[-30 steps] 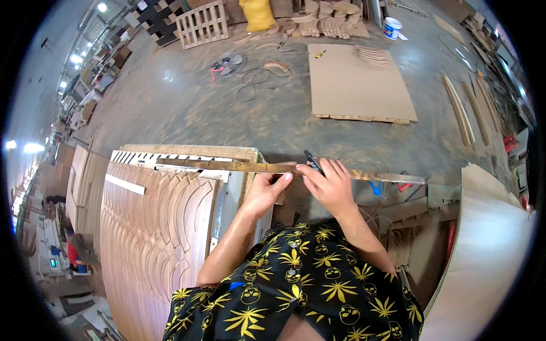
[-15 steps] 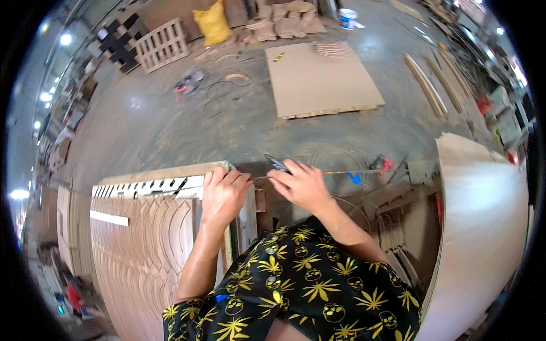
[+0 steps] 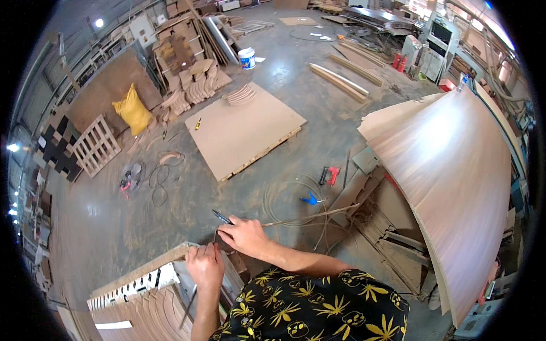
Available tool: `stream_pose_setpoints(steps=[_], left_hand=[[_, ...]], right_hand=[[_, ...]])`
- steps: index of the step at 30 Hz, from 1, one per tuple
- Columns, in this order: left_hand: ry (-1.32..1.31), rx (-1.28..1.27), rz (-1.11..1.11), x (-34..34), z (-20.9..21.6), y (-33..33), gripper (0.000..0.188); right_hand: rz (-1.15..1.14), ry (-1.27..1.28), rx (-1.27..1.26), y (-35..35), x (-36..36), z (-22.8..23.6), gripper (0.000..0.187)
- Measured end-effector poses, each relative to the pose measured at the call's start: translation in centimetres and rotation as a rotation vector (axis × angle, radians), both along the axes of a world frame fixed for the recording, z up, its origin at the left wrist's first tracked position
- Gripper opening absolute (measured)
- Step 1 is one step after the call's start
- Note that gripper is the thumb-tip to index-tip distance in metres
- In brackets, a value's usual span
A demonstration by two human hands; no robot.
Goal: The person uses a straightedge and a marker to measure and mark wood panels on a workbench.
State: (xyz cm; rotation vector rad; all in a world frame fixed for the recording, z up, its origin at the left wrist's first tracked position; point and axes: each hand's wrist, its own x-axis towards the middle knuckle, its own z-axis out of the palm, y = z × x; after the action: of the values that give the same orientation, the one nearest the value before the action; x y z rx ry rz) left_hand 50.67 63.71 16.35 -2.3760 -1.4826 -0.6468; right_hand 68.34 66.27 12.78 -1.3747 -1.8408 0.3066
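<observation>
A long, thin, wood-coloured strip (image 3: 313, 216) runs through both of my hands. My left hand (image 3: 205, 265) is closed around it beside the corner of a stack of curved-cut wooden panels (image 3: 145, 310). Part of the strip shows below that hand, slanting over the stack. Just to the right and a little farther off, my right hand (image 3: 245, 236) pinches the strip. A black marker pen (image 3: 220, 216) juts out of the right hand, pointing up and left. The strip's far end reaches out to the right over the floor.
A flat board (image 3: 244, 131) on a low pallet lies ahead, bearing curved pieces. A red nail gun (image 3: 330, 175), a blue air gun (image 3: 311, 198) and coiled hose lie on the floor. Large curved sheets (image 3: 449, 170) stand at right. A yellow sack (image 3: 133, 111) is far left.
My view has swung to the right and up. Both hands still hold the strip; they now sit lower in view, and the strip slants from lower left to upper right.
</observation>
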Motion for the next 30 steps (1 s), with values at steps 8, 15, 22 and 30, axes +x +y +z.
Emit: stream_pose_setpoints(steps=[8, 15, 22, 30], left_hand=[[-0.14, -0.545, -0.26, -4.0, 0.5, 1.8, 0.012], [-0.575, -1.006, -0.59, -3.5, 3.0, 2.8, 0.007], [-0.194, -0.725, -0.031, -2.8, -4.1, 1.8, 0.031], [-0.556, -0.677, 0.173, -3.4, -4.3, -1.0, 0.031]], right_hand=[[0.615, -0.084, -0.159, 1.2, 5.9, -0.2, 0.022], [0.898, 0.668, -0.384, -0.8, 8.1, 2.6, 0.019], [0.243, 0.746, -0.233, 0.4, 11.2, 2.2, 0.017], [-0.026, 0.776, -0.09, 2.7, 10.3, 2.4, 0.014]])
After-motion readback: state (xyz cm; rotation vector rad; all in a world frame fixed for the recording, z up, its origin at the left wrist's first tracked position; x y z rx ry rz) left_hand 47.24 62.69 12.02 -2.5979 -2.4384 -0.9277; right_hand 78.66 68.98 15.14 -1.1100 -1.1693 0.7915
